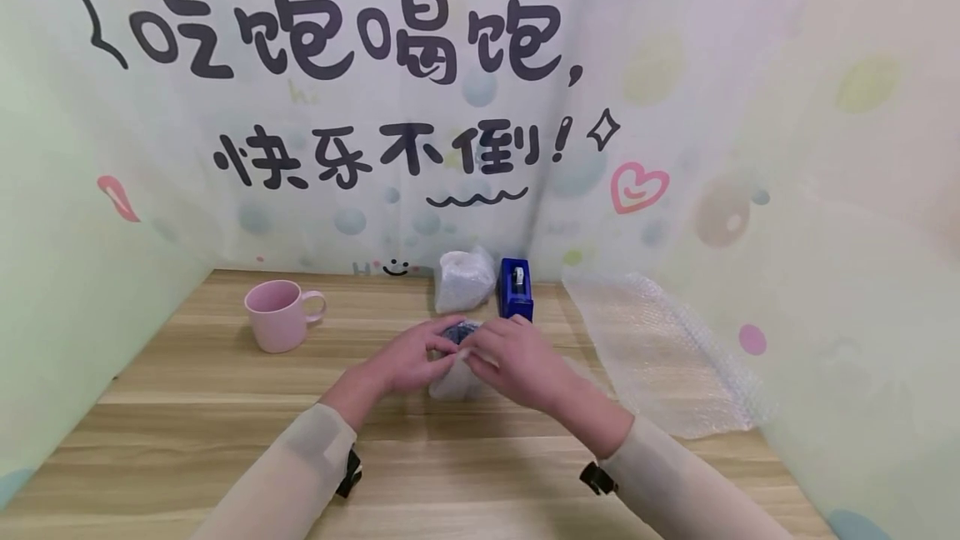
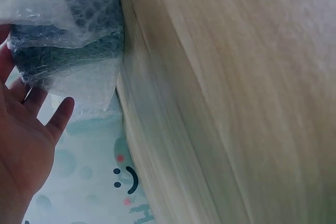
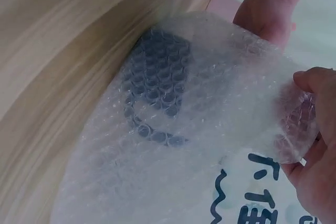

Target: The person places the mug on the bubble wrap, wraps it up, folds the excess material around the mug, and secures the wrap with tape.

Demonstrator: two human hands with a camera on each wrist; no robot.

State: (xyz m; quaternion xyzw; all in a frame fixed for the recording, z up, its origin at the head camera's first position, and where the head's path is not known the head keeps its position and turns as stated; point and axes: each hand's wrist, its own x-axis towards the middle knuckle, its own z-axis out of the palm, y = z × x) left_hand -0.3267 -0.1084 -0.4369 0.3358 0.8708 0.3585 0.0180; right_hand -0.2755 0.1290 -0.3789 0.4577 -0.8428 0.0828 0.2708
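Note:
A dark blue mug [image 3: 157, 66], its handle showing through clear bubble wrap [image 3: 231, 103], stands mid-table between the two hands. From the left side, the left hand [image 1: 408, 357] grips the wrapped mug near its top; in the left wrist view this hand's [image 2: 26, 135] fingers curve along the mug's far side, the little finger apart from it. On the other side, the right hand [image 1: 517, 361] pinches a loose edge of the bubble wrap between thumb and fingers. That raised sheet spreads across the right wrist view, with the left hand [image 3: 265, 19] partly behind it.
To the left is a pink mug [image 1: 276, 327]. Behind the hands sit a bubble-wrapped white bundle [image 1: 463, 283] and a blue tape dispenser [image 1: 514, 290]. A flat bubble wrap sheet [image 1: 660, 365] lies at the right, against the wall. A printed curtain [image 1: 360, 232] backs the table.

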